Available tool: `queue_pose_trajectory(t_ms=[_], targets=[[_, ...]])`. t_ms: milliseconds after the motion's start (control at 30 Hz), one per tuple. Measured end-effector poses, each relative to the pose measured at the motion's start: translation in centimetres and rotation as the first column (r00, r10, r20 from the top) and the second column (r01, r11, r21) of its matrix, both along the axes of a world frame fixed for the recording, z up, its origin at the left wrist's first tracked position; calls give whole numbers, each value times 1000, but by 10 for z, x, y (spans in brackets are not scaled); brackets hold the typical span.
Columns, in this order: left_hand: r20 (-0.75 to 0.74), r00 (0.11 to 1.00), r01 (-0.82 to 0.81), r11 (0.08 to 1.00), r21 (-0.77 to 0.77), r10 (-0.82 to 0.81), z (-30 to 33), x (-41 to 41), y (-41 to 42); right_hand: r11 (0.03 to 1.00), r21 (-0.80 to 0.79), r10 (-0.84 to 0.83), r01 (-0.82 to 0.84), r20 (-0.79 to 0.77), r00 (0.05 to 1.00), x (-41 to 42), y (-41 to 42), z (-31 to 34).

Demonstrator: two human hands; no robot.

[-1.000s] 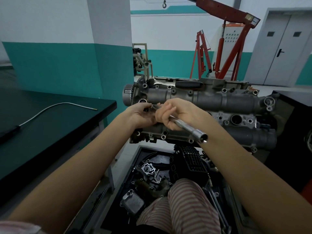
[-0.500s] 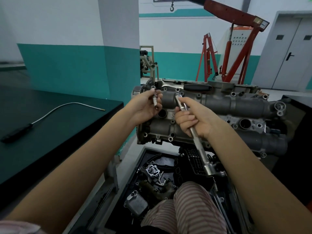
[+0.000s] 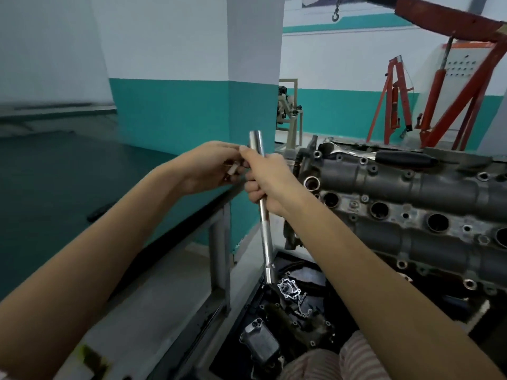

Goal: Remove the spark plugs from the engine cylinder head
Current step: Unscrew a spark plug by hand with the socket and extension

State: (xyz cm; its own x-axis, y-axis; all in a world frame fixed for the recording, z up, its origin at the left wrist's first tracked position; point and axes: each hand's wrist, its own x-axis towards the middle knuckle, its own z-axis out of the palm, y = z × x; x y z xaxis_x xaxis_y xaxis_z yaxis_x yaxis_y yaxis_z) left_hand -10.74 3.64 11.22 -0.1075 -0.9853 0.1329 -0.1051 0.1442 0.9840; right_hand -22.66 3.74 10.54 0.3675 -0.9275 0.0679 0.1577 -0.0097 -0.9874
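A dark bench (image 3: pixel 55 187) fills the left, with a black handle (image 3: pixel 100 212) lying on it, before a white-and-teal pillar (image 3: pixel 219 105). Below, a black tray (image 3: pixel 247 305) holds loose engine parts, among them a silver housing (image 3: pixel 288 287) and a ribbed cooler (image 3: pixel 260 344). A red engine crane (image 3: pixel 444 91) stands at the far wall, its hook (image 3: pixel 335 14) hanging overhead.

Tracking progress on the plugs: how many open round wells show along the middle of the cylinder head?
5: leftmost well, then, one cut by the right edge, and a ringed bore upper-left; more may lie off-frame.
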Motion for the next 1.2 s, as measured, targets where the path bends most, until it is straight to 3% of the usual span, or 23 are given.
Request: queue_pose_trajectory(t_ms=[100,200,333,533,667,800,1067,1133,1200], targets=[[66,982,-176,984,-11,176,-9,50,-12,985,136,94,-105,86,992,56,-12,0],[325,861,-399,916,-49,392,-30,98,-34,932,316,137,-178,146,980,101,-37,-11],[460,696,-577,811,-100,552,-63,145,-64,882,458,88,-109,67,994,148,-73,-45],[531,472,-730,649,-213,704,-106,184,-98,860,509,99,-45,-80,992,205,-101,-99],[578,474,-720,670,-180,665,-121,201,-113,852,522,98,-54,-56,994,222,-115,-111],[697,418,-690,703,-173,582,-137,208,-110,848,529,88,-39,-67,994,229,-119,-116],[718,424,-701,702,-126,552,-120,202,-88,836,548,9,-34,50,999,204,-106,-111],[684,429,-707,690,-153,591,-107,190,-78,845,534,-6,-41,86,996,193,-100,-104],[600,491,-690,702,-175,632,-87,166,-67,859,509,-19,-52,134,991,180,-92,-95]])
